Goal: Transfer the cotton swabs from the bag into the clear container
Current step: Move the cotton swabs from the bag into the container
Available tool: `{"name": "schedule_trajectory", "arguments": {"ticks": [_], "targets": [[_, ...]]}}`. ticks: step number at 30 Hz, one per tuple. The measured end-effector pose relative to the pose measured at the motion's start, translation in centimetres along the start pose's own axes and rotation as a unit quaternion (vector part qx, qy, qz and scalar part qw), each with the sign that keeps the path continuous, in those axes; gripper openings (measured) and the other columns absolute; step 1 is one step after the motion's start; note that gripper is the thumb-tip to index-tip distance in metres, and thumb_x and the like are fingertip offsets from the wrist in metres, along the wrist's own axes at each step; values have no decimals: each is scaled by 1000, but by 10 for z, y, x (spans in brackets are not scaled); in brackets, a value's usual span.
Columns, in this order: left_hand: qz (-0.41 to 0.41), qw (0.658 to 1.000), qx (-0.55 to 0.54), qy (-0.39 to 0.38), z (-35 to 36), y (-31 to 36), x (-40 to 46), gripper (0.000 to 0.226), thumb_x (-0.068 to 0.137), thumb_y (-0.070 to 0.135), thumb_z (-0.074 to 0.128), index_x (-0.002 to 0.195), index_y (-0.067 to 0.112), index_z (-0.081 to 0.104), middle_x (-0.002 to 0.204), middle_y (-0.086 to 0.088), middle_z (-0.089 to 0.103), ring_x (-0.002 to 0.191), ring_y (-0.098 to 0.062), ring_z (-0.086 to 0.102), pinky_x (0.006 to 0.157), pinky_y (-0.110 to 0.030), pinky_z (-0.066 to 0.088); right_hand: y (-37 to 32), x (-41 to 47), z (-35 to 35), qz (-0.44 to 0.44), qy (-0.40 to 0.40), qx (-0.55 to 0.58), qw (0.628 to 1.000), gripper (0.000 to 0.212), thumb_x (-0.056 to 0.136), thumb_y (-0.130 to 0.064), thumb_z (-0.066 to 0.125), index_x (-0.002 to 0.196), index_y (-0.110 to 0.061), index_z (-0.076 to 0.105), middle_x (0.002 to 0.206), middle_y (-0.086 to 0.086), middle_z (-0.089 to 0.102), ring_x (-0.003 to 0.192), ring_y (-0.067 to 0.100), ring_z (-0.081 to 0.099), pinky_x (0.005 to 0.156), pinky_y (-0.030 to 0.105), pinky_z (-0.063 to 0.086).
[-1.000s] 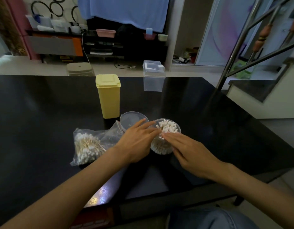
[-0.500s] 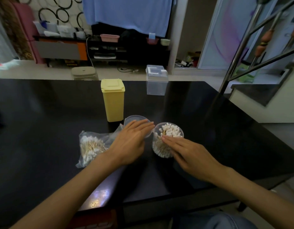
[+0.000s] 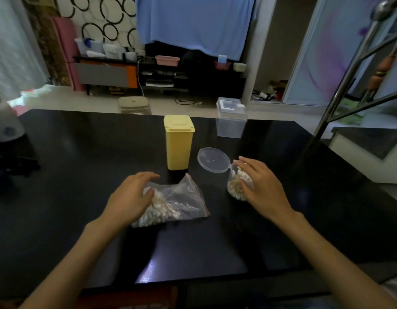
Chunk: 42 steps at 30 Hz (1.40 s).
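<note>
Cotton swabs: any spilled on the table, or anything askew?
No loose swabs show on the black table. The clear container stands upright, lid hinged open, right hand on it. The left hand rests on the bag, which lies flat. Nothing stands out.
</note>
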<state>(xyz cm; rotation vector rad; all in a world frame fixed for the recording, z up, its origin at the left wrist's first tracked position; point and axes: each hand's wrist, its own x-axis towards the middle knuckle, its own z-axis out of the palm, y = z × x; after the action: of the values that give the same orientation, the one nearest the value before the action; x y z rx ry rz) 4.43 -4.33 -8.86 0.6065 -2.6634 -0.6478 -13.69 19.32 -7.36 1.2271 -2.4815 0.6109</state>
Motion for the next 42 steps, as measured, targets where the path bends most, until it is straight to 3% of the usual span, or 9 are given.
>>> {"name": "schedule_trajectory", "arguments": {"ticks": [3,7,12,20,24,27,31,36,42], "targets": [[18,993,63,-98,4,-2,-4,53,95,36,49,144,22,35,154,1,28,142,-17,23,116,-32,21,-43,3,9,76,47,146,985,30,91,-29,57,119,-19,61,114,-1,63,106,11,58,92,24,46],[46,979,69,-184,8,0,-10,65,95,35,49,150,19,16,159,2,8,147,-14,2,113,-18,1,-77,9,41,192,-168,268,929,47,84,-48,61,120,-17,61,108,-2,66,97,9,61,89,28,50],[45,980,15,-191,7,-4,-13,74,88,38,61,148,25,20,156,6,19,145,-9,10,115,-21,12,-71,7,39,255,-195,414,852,14,89,-13,62,102,-12,68,96,8,70,78,9,64,70,15,53],[54,974,153,-159,1,-10,-9,106,55,84,51,145,35,26,145,8,22,132,-13,23,106,-31,31,-44,2,7,314,-295,519,739,21,94,-10,50,109,-12,64,96,10,73,84,17,72,70,23,58],[2,985,96,-141,0,0,-10,114,58,72,67,149,36,9,156,4,-6,144,-23,-1,115,-42,19,-48,-4,14,253,-324,402,818,20,91,-7,57,109,-13,62,85,8,72,66,11,69,59,19,55],[-181,979,-65,-69,-1,-1,-4,122,55,75,61,150,17,11,153,-11,19,139,-27,27,112,-40,30,-56,-9,28,190,-289,353,869,18,84,-7,66,102,-6,69,74,3,69,47,0,58,47,14,46],[-249,959,5,-137,3,-5,-5,82,61,78,62,106,10,55,114,-13,64,105,-29,60,79,-32,47,-59,-10,50,140,-252,252,924,22,78,-25,73,95,-13,75,92,3,75,73,7,68,74,34,57],[-263,942,-92,-187,8,0,-3,70,40,64,79,88,15,68,92,-4,70,87,-20,66,83,-33,54,-68,-15,57,97,-287,228,925,44,74,-47,65,96,-9,70,93,10,72,89,25,68,81,47,54],[-303,882,-317,-173,9,19,-8,28,72,7,78,95,7,63,89,-8,71,69,-11,68,59,-20,54,-66,-15,55,124,-296,262,910,42,77,-50,64,97,-14,73,95,4,73,92,15,67,85,41,53]]}}
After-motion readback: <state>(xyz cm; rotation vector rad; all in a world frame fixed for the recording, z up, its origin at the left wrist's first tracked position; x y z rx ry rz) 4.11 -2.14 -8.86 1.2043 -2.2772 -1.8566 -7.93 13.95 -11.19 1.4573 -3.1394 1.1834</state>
